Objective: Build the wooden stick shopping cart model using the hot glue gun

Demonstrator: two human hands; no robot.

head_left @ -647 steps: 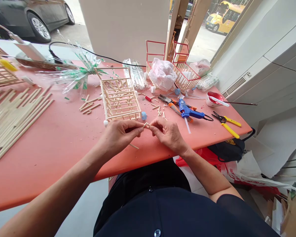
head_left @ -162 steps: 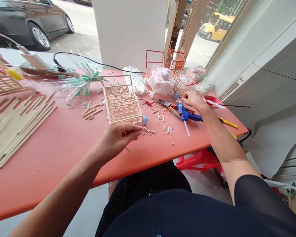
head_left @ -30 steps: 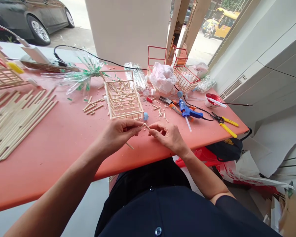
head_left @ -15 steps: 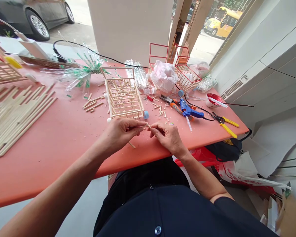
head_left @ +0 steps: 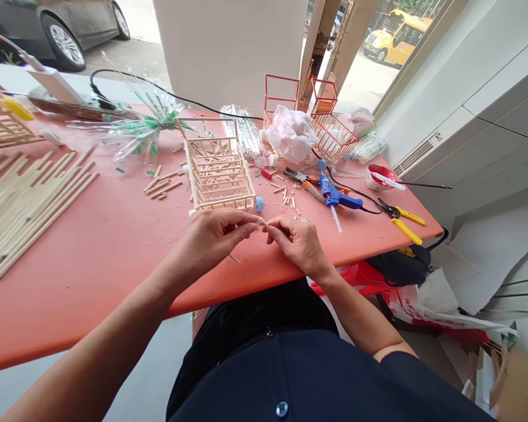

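The left hand (head_left: 217, 234) and right hand (head_left: 300, 243) meet above the front edge of the orange-pink table (head_left: 127, 246), their fingertips nearly touching. Between them is a small pale wooden piece (head_left: 262, 221); the left thumb and forefinger are clamped on it from 1 side, the right thumb and forefinger from the other. Its exact shape is mostly hidden by the fingers. A thin stick end (head_left: 234, 258) pokes out below the left hand; whether it belongs to the same piece cannot be told.

Just beyond the hands stands a wooden stick cart (head_left: 220, 171), a blue cap (head_left: 259, 203) at its near right corner. To the right lie pliers (head_left: 308, 186), a blue glue gun (head_left: 341, 199) and yellow-handled cutters (head_left: 402, 228), with a red-stained cup (head_left: 375, 183) near them. Long wooden sticks (head_left: 35, 211) lie side by side at the left, and 2 red-railed frames stand at the back.
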